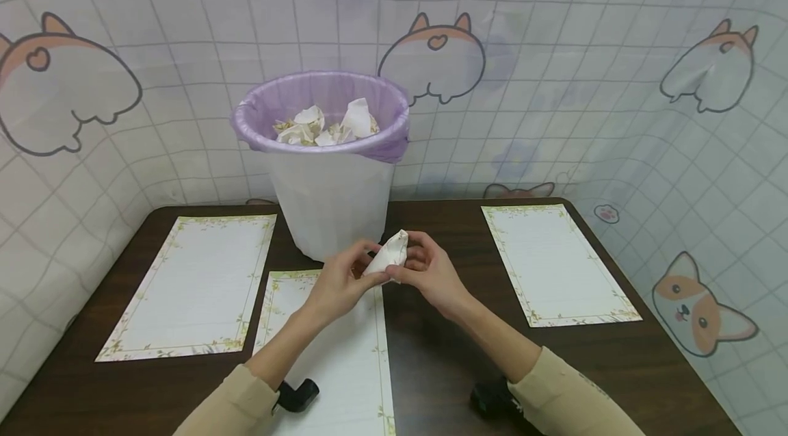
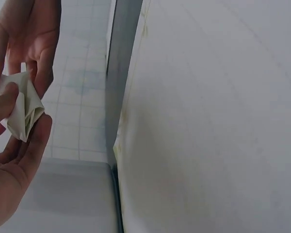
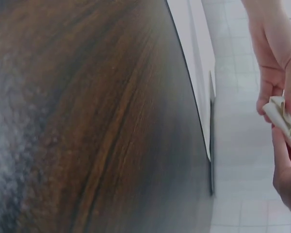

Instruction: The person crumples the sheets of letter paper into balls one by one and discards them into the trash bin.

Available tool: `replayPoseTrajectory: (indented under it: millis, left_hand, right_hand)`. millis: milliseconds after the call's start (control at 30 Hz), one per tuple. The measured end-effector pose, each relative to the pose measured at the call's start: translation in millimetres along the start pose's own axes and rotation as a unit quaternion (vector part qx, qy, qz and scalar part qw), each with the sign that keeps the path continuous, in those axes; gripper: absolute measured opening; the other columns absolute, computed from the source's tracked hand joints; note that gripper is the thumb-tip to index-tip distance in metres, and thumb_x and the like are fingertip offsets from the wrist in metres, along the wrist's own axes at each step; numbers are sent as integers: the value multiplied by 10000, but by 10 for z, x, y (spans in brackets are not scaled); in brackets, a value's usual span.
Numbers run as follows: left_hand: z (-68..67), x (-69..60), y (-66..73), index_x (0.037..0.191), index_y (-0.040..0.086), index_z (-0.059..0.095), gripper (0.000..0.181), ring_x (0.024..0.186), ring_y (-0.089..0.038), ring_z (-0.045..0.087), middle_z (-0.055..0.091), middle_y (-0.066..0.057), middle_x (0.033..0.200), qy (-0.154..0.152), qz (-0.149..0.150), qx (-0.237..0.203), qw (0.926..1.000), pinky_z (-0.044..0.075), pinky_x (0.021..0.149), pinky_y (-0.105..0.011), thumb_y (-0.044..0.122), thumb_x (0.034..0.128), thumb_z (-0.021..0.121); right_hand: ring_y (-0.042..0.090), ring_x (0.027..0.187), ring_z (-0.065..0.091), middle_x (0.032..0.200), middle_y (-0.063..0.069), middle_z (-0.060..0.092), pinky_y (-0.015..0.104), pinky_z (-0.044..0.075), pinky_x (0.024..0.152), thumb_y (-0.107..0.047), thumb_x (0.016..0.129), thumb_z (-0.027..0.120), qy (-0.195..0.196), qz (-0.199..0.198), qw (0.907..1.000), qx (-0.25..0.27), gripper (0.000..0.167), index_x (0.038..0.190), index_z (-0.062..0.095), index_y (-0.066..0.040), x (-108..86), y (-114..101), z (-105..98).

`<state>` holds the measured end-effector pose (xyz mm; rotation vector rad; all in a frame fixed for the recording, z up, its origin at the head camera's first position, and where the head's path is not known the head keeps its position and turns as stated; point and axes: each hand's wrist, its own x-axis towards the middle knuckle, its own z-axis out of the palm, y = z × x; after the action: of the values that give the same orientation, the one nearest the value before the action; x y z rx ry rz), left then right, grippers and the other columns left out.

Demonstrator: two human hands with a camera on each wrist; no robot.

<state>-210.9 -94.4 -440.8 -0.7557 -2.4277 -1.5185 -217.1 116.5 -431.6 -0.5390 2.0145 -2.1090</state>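
Note:
A folded, crumpled sheet of paper (image 1: 391,252) is held up between both hands, in front of the bin's base. My left hand (image 1: 346,278) pinches its left side, thumb on the near face and fingers behind. From the right, my right hand (image 1: 436,277) grips the other side with thumb and curled fingers. In the left wrist view the paper (image 2: 25,109) shows several folded layers, with fingers on both sides. The right wrist view catches only part of the paper (image 3: 284,119) at its right edge.
A white bin (image 1: 332,203) with a purple liner stands at the back, holding several crumpled papers (image 1: 357,120). Flat bordered sheets lie on the dark table: a left sheet (image 1: 191,285), a middle sheet (image 1: 335,367) under my left arm, and a right sheet (image 1: 560,265).

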Motion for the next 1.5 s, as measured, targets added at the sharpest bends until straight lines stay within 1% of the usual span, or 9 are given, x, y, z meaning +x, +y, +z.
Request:
replayPoseTrajectory:
  millis: [167, 333, 433, 567, 733, 1067, 1267, 1400, 1500]
  left_hand:
    - [-9, -26, -32, 1202, 133, 677, 335, 867, -168, 687, 735, -32, 987, -168, -391, -425, 9982, 567, 761, -329, 194, 905, 820]
    - [-80, -30, -48, 1263, 128, 679, 338, 998, -229, 687, 725, -65, 1102, -413, -871, -1201, 9881, 565, 818, -337, 170, 942, 778]
    - [-106, -27, -35, 1354, 111, 629, 426, 1012, -252, 690, 712, -105, 1110, -565, -981, -1366, 9841, 567, 824, -324, 139, 951, 763]
    - [-91, -16, -12, 1433, 92, 564, 515, 976, -251, 695, 702, -120, 1073, -629, -973, -1361, 9839, 565, 801, -299, 80, 953, 747]
    - [-39, -8, 5, 1421, 36, 568, 517, 910, -236, 671, 689, -106, 993, -432, -943, -1249, 9867, 541, 748, -273, 36, 938, 751]
    - [-55, -12, 2, 1246, -8, 677, 344, 922, -210, 665, 709, -57, 996, -499, -945, -798, 9911, 544, 772, -286, 134, 946, 767]
    - [-77, 1, 17, 1257, -33, 652, 366, 885, -212, 632, 677, -55, 954, -591, -920, -881, 9901, 516, 730, -285, 135, 951, 762]
    - [-62, 8, 33, 1280, -35, 615, 371, 866, -211, 599, 635, -59, 939, -711, -931, -878, 9892, 491, 723, -280, 114, 965, 741]
    - [-39, 14, 47, 1265, -29, 613, 345, 849, -213, 604, 631, -66, 921, -656, -880, -885, 9900, 485, 722, -277, 89, 964, 735]
  right_hand:
    - [208, 968, 687, 1171, 205, 653, 289, 564, 832, -2, 928, 747, 52, -20, 9992, -407, 665, 1498, 406, 18, -3, -17, -16]
    - [239, 971, 679, 1171, 206, 644, 287, 563, 819, 27, 926, 732, -24, -108, 9987, -507, 604, 1469, 470, 14, 13, -52, -46]
    - [232, 950, 682, 1136, 186, 656, 284, 567, 805, 47, 914, 737, -31, -112, 9981, -608, 561, 1424, 505, 33, 23, -52, -38]
    - [208, 904, 687, 1087, 174, 678, 274, 569, 775, 77, 893, 745, 115, -182, 9978, -633, 510, 1359, 537, 58, 27, -27, -7]
    - [202, 870, 683, 1051, 175, 685, 268, 567, 756, 95, 890, 735, 183, -284, 9980, -537, 461, 1314, 558, 59, 28, -27, 26]
    - [205, 879, 669, 1022, 150, 664, 266, 558, 759, 72, 909, 723, -122, -100, 9988, -469, 474, 1352, 557, 40, 29, -33, -44]
    - [227, 919, 668, 1051, 161, 659, 281, 556, 767, 34, 924, 729, -369, -88, 9975, -591, 503, 1398, 563, 10, 46, -22, -78]
    - [227, 920, 678, 1045, 133, 669, 286, 562, 775, -20, 921, 762, -297, -45, 9962, -818, 499, 1385, 579, 4, 42, -11, -79]
    - [230, 899, 678, 1044, 171, 660, 280, 564, 761, -26, 912, 775, -183, -56, 9961, -858, 471, 1346, 598, 13, 36, -22, -67]
